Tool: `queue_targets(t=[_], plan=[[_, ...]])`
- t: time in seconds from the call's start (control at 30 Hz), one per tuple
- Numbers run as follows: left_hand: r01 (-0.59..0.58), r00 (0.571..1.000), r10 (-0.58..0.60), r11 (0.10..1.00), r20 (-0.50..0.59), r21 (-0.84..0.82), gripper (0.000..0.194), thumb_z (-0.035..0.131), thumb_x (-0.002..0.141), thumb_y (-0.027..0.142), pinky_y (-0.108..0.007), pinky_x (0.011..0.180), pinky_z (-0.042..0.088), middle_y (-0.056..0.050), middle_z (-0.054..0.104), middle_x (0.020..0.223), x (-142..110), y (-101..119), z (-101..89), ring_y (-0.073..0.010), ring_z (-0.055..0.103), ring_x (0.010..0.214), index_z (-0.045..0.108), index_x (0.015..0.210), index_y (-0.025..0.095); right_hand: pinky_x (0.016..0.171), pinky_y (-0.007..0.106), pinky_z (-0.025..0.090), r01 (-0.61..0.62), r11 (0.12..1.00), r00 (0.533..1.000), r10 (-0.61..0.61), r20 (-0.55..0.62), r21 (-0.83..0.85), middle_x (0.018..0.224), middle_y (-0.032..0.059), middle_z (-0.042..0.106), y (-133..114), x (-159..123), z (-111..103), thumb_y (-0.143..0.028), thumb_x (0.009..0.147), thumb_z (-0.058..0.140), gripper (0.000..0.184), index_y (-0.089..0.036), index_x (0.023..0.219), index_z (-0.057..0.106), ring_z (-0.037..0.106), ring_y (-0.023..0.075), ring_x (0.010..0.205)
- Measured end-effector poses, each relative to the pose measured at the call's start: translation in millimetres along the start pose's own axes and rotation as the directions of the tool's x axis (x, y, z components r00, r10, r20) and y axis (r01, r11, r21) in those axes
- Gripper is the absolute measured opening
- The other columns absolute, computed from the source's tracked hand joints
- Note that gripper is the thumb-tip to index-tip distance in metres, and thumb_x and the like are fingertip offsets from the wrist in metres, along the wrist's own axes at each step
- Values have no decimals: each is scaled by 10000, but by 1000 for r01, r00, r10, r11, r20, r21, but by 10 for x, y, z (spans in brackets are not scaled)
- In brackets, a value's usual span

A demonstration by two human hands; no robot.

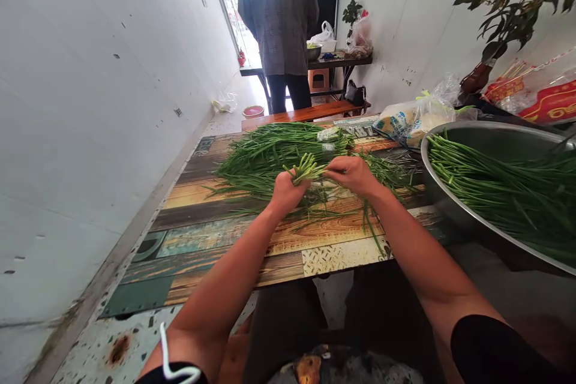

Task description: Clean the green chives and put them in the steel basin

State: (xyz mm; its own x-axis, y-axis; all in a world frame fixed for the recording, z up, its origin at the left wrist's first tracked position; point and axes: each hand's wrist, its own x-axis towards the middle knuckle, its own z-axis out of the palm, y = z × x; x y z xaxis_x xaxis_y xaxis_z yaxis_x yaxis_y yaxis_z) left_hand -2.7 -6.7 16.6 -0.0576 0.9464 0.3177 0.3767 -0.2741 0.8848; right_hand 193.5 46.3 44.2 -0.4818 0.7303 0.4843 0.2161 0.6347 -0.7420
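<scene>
My left hand point(289, 191) is closed round a small bunch of garlic chives point(306, 167), their pale cut ends pointing up and away from me. Just right of it, my right hand point(353, 175) pinches with thumb and forefinger at the edge of that bunch; the exact stalk between the fingertips is too small to tell. Behind both hands lies a large pile of chives point(265, 153), with bundles bound by whitish wrapping point(329, 134) at its right end. Loose trimmings point(391, 169) are scattered right of my right hand, and some blades point(371, 225) trail toward the table's near edge.
A big metal basin point(499, 234) with chives in it stands at the right. Behind it are plastic bags point(416, 120) and a potted plant point(508, 12). The wood-patterned table point(202, 240) lies before me. A person point(281, 18) stands with their back turned at a farther table point(355, 62).
</scene>
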Motion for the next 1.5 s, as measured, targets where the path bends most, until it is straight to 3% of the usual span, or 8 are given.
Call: queue_targets(t=[0.33, 0.53, 0.67, 0.83, 1.0, 1.13, 1.3, 1.5], plan=[[-50, 998, 50, 999, -24, 9, 287, 670, 779, 362, -240, 584, 401, 18, 561, 567, 14, -29, 1, -101, 496, 559, 618, 590, 152, 551, 240, 434, -289, 787, 879, 443, -175, 545, 668, 31, 686, 78, 70, -65, -540, 587, 797, 413, -158, 729, 726, 546, 101, 567], [-64, 995, 61, 997, -80, -35, 310, 674, 785, 382, -255, 641, 475, -8, 627, 608, 17, -92, 18, -142, 601, 649, 628, 574, 160, 514, 249, 325, -476, 879, 733, 418, -536, 34, 459, -16, 494, 402, 93, -315, -469, 817, 586, 426, -154, 532, 609, 445, 105, 490], [-94, 984, 84, 994, -155, -58, 283, 693, 789, 393, -287, 685, 516, -27, 683, 677, 26, -106, 18, -181, 661, 731, 675, 638, 155, 680, 292, 395, -541, 694, 840, 420, -342, -475, 742, 45, 685, 415, 53, -297, -290, 819, 565, 228, -167, 770, 751, 588, 186, 741], [-169, 950, 144, 983, -276, -72, 271, 720, 778, 426, -279, 654, 504, -30, 697, 750, 54, -95, 3, -160, 641, 691, 714, 815, 157, 838, 407, 388, -414, 437, 852, 495, -170, -798, 1037, 154, 685, 358, -13, -227, -240, 826, 581, 235, -208, 928, 791, 542, 326, 1071], [-418, 773, 450, 891, -447, 175, 204, 658, 857, 371, -315, 761, 502, -20, 642, 760, 50, -43, -117, -162, 616, 796, 669, 786, 180, 884, 446, 378, -366, 491, 890, 433, -143, -791, 1083, 156, 663, 398, -18, -220, -245, 831, 596, 207, -201, 903, 785, 495, 342, 1135], [-590, 616, 711, 702, -339, 399, 71, 631, 876, 270, -361, 845, 492, -35, 693, 874, 17, -49, -186, -181, 631, 891, 662, 873, 206, 812, 356, 417, -306, 826, 952, 255, -171, -473, 920, 94, 694, 367, 39, -219, -265, 784, 641, 148, -177, 812, 758, 570, 239, 946], [-501, 666, 690, 696, -283, 515, 109, 629, 866, 294, -319, 699, 459, -38, 681, 787, 15, -141, -163, -171, 613, 724, 662, 917, 203, 596, 254, 376, -206, 946, 968, 234, -87, 250, 710, 1, 642, 166, 61, -145, -447, 677, 748, 321, -161, 819, 714, 492, 108, 626], [-355, 858, 470, 835, -209, 421, 163, 572, 874, 297, -324, 817, 490, -63, 732, 881, 12, -35, -102, -190, 642, 857, 696, 885, 191, 586, 239, 414, -268, 871, 956, 292, 5, 412, 659, -20, 618, -33, 21, -21, -427, 638, 778, 311, -167, 772, 670, 512, 90, 590]])
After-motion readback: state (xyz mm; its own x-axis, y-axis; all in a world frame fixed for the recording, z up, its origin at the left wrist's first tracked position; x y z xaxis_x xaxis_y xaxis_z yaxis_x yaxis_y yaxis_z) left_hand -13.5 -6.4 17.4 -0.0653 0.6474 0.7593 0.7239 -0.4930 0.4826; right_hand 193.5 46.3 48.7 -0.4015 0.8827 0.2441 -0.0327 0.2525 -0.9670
